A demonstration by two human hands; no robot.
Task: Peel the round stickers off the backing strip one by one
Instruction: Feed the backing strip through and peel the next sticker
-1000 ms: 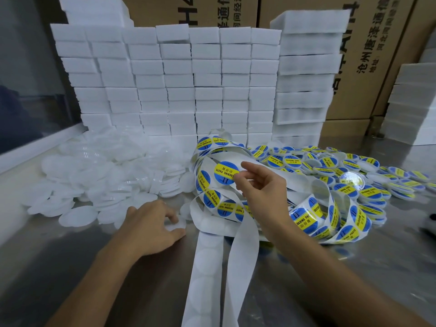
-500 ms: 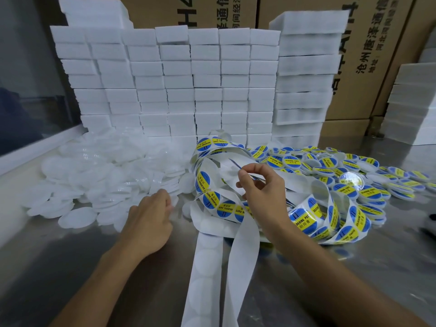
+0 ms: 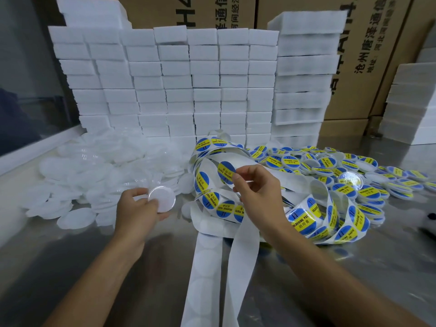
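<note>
Sticker (image 3: 226, 172) seemingly pinched, right hand (image 3: 258, 188)

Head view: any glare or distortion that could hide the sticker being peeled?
Head view: the sticker pinched by the right hand is sharp and glare-free; glare sits on the clear lid in the left hand, on a lid at right, and softly on the steel table; wide-angle bowing bends the foam stacks at the edges.
</note>
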